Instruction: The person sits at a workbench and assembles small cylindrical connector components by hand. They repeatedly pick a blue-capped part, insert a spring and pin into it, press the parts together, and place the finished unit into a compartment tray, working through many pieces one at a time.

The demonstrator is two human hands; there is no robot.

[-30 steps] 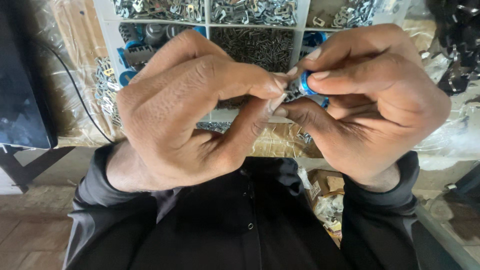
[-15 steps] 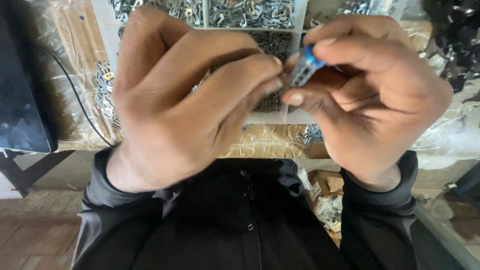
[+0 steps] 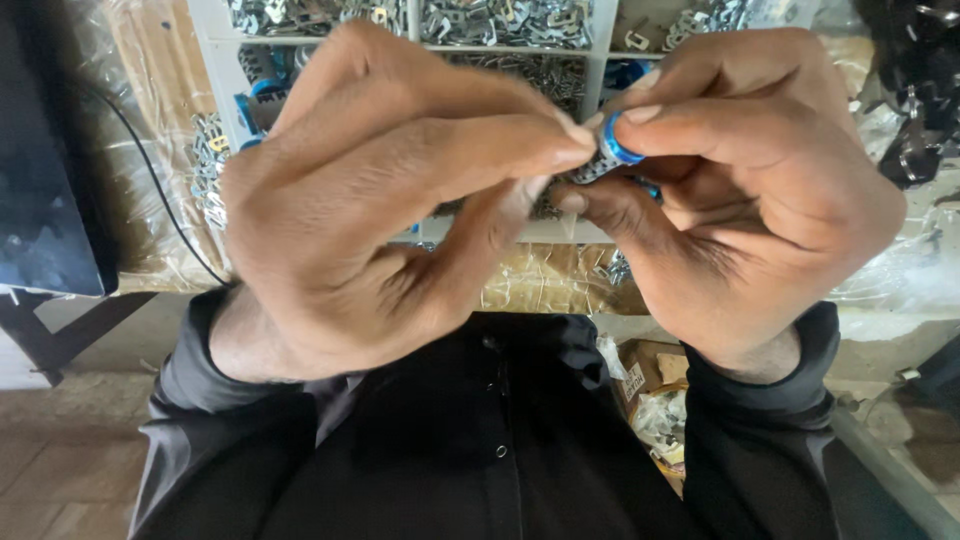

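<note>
Close to the camera, both my hands meet on one small part [image 3: 608,156]: a silvery metal piece with a blue ring at its end. My right hand [image 3: 745,190] pinches it between thumb and forefinger. My left hand [image 3: 385,210] presses its forefinger tip and thumb against the other end of the part. Most of the part is hidden by my fingers. My dark sleeves and shirt fill the lower view.
Behind my hands stands a white compartment tray [image 3: 520,232] filled with several small metal clips and blue-ringed parts. A dark box [image 3: 40,170] and a black cable [image 3: 150,180] lie at the left. Clear plastic bags [image 3: 900,260] sit at the right, a cardboard box [image 3: 640,375] below.
The part has stayed pinched between both hands. My left forefinger has come back onto its end, and the blue ring has turned slightly in my right fingers.
</note>
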